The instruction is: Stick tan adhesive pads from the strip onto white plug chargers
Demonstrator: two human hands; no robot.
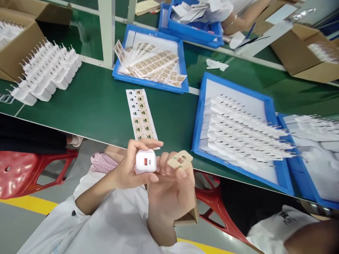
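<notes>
A white charger (pixel 143 165) with an orange port and a smaller port on its face is gripped in my left hand (pixel 129 165), thumb below and fingers above. Close beside it, my right hand (pixel 172 190) pinches a tan sticker (pixel 180 160) with cut-out openings between thumb and finger. The sticker is apart from the charger's face. Just beyond my hands lies a white sticker sheet (pixel 140 113) on the green table. Tan stickers fill its right column, while the upper left column shows bare backing.
Behind the sheet stands a blue tray (pixel 185 86) of sticker sheets. Rows of white chargers (pixel 50 70) stand at left, beside a cardboard box (pixel 26 53). More chargers fill a blue tray (pixel 197 130) at right. A co-worker's arm (pixel 246 17) reaches in at the back.
</notes>
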